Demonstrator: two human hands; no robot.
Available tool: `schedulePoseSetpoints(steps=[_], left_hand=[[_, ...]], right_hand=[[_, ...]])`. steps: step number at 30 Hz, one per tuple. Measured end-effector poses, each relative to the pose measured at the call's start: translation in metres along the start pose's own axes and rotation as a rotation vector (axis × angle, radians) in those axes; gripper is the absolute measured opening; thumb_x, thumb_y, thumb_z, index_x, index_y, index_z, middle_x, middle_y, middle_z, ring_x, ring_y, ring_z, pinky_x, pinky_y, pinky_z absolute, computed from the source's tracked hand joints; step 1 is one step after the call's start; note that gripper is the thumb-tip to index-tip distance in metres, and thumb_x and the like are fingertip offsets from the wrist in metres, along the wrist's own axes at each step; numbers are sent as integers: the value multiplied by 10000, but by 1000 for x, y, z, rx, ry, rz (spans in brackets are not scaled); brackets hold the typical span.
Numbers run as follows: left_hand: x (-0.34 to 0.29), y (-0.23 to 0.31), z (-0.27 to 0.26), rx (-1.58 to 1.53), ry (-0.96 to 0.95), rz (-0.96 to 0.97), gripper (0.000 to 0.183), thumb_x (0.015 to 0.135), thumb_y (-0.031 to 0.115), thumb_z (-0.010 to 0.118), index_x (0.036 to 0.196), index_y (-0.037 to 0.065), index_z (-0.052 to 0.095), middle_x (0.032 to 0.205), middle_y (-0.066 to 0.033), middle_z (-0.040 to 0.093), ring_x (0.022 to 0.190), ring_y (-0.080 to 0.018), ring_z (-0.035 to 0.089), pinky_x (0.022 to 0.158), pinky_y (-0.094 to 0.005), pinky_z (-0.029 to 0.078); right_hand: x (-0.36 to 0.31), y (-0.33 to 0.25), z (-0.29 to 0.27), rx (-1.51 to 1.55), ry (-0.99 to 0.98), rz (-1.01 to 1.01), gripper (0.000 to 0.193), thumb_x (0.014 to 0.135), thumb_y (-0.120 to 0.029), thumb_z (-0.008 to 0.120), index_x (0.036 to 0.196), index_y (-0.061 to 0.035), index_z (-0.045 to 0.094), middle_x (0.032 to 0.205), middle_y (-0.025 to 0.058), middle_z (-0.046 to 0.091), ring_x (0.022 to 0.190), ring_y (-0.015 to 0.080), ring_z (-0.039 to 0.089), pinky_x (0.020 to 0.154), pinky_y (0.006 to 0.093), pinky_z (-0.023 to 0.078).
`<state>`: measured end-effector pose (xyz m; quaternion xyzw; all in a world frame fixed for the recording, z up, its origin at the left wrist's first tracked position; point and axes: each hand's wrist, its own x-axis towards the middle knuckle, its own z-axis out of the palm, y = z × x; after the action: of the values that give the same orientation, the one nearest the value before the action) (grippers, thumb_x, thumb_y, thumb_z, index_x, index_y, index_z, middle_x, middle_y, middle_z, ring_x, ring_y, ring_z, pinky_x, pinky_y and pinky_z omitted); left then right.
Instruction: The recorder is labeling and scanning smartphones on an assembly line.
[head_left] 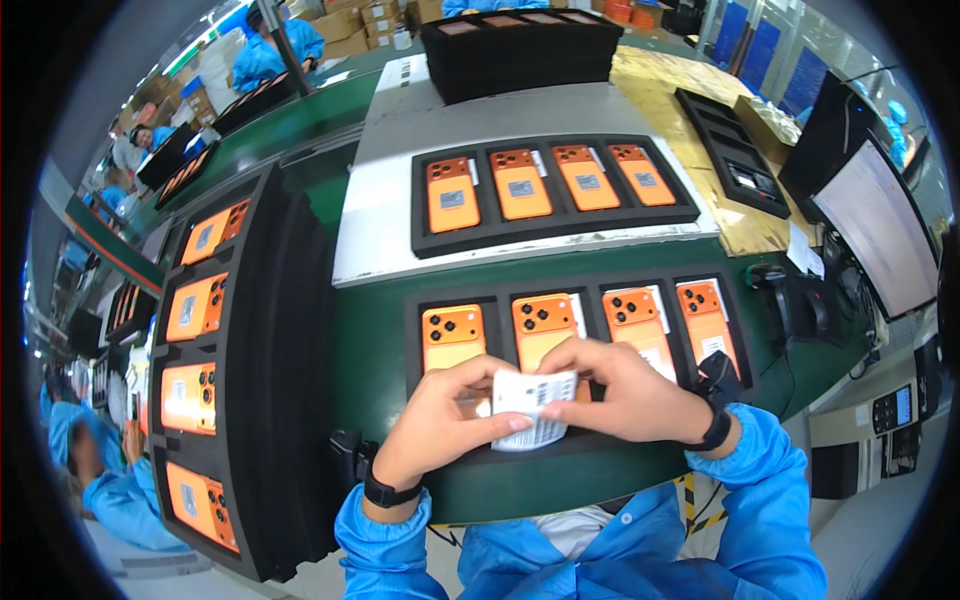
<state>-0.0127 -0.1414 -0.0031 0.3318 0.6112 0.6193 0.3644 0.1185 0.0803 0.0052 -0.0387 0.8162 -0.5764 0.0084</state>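
Observation:
Between my two hands is a small white sheet of printed labels point(532, 408). My left hand point(445, 415) pinches its left side with thumb and fingers. On its right side, my right hand point(630, 390) has thumb and fingertips closed on it. Just beneath and beyond my hands lies a black foam tray point(500, 292) holding several orange smartphones, camera side up. The left phone point(452, 335) and the one beside it point(545, 325) are partly covered by my hands. White slips show next to some phones, and the right phone point(707, 320) bears a white label.
Farther back, another foam tray point(560, 236) of orange phones rests on a white board. Stacked trays point(250, 400) stand at left and a black stack point(520, 60) at the back. A handheld scanner point(790, 300) and monitor point(885, 230) are at right. Co-workers in blue sit left.

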Motion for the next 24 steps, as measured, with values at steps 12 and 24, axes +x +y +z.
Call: schedulePoseSetpoints(steps=[12,24], left_hand=[[6,-39,-62,389,377,280,240,999,25,674,1230,-25,713,1209,-119,716,1195,-246,678,1089,-370,493],[15,-69,-68,368,556,143,154,1027,58,661,1152,7,736,1356,-125,642,1256,-267,651,1056,-384,522]], right_hand=[[25,-14,-19,-139,-218,-82,252,980,-55,688,1231,-46,700,1112,125,688,968,261,715,778,351,577],[55,51,-40,388,-38,259,226,1031,26,657,1248,-4,603,1182,109,749,1108,128,725,929,281,609]])
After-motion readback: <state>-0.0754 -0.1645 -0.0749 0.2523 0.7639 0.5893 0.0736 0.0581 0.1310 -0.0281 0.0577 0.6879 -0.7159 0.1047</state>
